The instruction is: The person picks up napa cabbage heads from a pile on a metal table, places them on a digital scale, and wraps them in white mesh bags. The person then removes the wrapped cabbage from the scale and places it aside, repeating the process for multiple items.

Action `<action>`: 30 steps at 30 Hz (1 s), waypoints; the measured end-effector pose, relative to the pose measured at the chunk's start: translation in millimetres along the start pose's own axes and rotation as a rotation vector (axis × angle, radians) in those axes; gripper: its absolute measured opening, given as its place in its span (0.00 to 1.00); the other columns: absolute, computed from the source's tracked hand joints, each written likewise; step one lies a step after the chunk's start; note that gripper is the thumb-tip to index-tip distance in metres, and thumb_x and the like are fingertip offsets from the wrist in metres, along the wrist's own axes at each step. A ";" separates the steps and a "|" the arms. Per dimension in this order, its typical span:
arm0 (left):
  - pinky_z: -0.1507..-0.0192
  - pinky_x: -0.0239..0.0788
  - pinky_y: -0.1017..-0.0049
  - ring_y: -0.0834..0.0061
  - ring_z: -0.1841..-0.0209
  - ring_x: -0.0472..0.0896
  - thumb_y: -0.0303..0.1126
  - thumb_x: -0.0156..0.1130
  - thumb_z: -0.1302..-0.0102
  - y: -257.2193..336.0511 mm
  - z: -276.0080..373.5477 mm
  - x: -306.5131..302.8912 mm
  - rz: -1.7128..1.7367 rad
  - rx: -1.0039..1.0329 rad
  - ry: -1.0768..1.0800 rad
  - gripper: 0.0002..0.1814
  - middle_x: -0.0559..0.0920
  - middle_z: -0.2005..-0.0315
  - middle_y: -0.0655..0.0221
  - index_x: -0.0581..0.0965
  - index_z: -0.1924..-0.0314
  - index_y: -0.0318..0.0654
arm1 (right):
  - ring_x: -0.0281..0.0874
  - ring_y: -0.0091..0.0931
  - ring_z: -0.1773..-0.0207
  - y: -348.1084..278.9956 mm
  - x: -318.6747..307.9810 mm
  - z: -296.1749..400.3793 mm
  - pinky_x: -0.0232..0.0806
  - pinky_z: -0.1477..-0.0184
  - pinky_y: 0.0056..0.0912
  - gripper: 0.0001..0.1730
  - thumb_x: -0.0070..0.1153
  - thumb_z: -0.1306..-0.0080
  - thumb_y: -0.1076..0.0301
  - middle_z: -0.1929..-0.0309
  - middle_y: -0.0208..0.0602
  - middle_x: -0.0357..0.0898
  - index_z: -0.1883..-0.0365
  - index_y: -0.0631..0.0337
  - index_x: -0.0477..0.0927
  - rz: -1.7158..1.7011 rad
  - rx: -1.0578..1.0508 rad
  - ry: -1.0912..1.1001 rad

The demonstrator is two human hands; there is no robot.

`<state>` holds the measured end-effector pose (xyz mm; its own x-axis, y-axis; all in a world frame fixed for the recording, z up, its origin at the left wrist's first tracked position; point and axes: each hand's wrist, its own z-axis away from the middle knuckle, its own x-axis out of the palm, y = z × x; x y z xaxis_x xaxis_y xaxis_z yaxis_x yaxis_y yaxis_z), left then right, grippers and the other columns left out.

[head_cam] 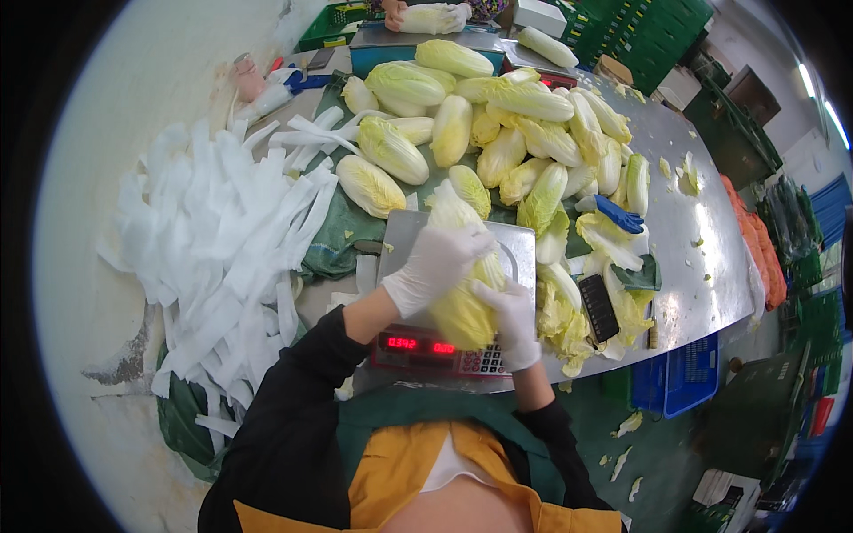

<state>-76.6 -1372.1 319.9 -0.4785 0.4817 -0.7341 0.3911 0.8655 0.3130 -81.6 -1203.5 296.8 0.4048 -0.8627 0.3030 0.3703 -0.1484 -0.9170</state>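
My left hand (pixel 440 266), in a white glove, grips the upper part of a napa cabbage (pixel 466 313) with a strip of white foam wrap (pixel 450 203) about its top. My right hand (pixel 512 323), gloved too, holds the cabbage lower on its right side. The cabbage is tilted above the metal plate of a digital scale (pixel 400 233), whose red display (pixel 420 344) is lit. Behind the scale lies a large heap of napa cabbages (pixel 526 133). Many white foam strips (pixel 220 246) are piled to the left.
Loose cabbage leaves (pixel 566 300), a black phone-like device (pixel 599 308) and a blue glove (pixel 620 214) lie right of the scale on the metal table (pixel 706 266). Blue crates (pixel 690 373) stand below its edge. Across the table, a co-worker's hands (pixel 426 16) hold a wrapped cabbage.
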 end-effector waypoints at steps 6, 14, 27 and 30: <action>0.63 0.72 0.67 0.65 0.60 0.78 0.24 0.62 0.51 -15.5 25.6 -13.7 -0.112 -0.272 -0.064 0.35 0.77 0.57 0.68 0.73 0.39 0.50 | 0.81 0.30 0.55 -23.7 -34.5 12.7 0.74 0.52 0.32 0.25 0.59 0.39 0.74 0.51 0.44 0.79 0.43 0.73 0.71 -0.141 0.114 -0.059; 0.64 0.70 0.79 0.75 0.73 0.76 0.23 0.57 0.42 -71.9 33.9 26.2 0.929 -0.803 0.121 0.21 0.79 0.71 0.71 0.75 0.46 0.36 | 0.78 0.27 0.53 -17.4 -37.7 8.1 0.70 0.50 0.29 0.26 0.60 0.39 0.72 0.50 0.41 0.79 0.43 0.73 0.71 0.012 0.083 -0.086; 0.51 0.70 0.67 0.60 0.54 0.78 0.23 0.57 0.48 -27.8 11.9 -11.1 0.362 -0.417 -0.180 0.38 0.79 0.53 0.62 0.67 0.33 0.49 | 0.78 0.25 0.54 -15.0 -39.6 7.5 0.70 0.51 0.27 0.24 0.60 0.39 0.72 0.52 0.39 0.79 0.45 0.72 0.74 0.092 0.027 -0.039; 0.53 0.70 0.65 0.57 0.56 0.77 0.25 0.60 0.48 -35.7 15.8 -6.0 -0.036 -0.309 -0.134 0.33 0.79 0.58 0.62 0.73 0.39 0.49 | 0.77 0.23 0.55 -18.2 -37.0 8.7 0.69 0.51 0.26 0.23 0.61 0.39 0.72 0.53 0.38 0.80 0.46 0.72 0.74 0.059 0.054 -0.076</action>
<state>-75.3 -1408.1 303.7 -0.3725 0.4452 -0.8143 0.1095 0.8924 0.4378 -96.0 -1164.6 304.5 0.4890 -0.8297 0.2692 0.3874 -0.0700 -0.9193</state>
